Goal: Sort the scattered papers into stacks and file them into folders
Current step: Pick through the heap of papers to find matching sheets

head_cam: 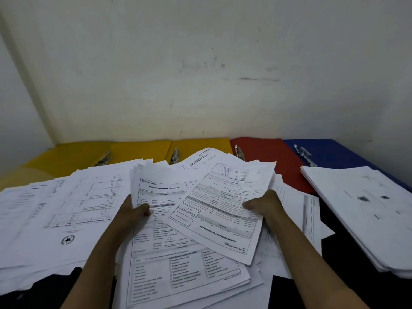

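Observation:
Printed white forms cover the dark table. My left hand (pixel 133 211) pinches the left edge of a thick bundle of forms (pixel 160 192) in the middle, thumb on top. My right hand (pixel 265 205) grips the right edge of a loose form (pixel 223 208) that lies turned upside down and slanted across that bundle. A wide spread of papers (pixel 55 208) lies at the left. A neater stack (pixel 365 210) sits at the right. Open folders line the wall: yellow folders (pixel 142 150), a red folder (pixel 267 150) and a blue folder (pixel 338 152), each with a metal clip.
The white wall (pixel 200 74) rises right behind the folders, with a corner at the far left. Dark table surface (pixel 330 270) shows between the middle pile and the right stack. More loose sheets (pixel 294 219) lie under my right forearm.

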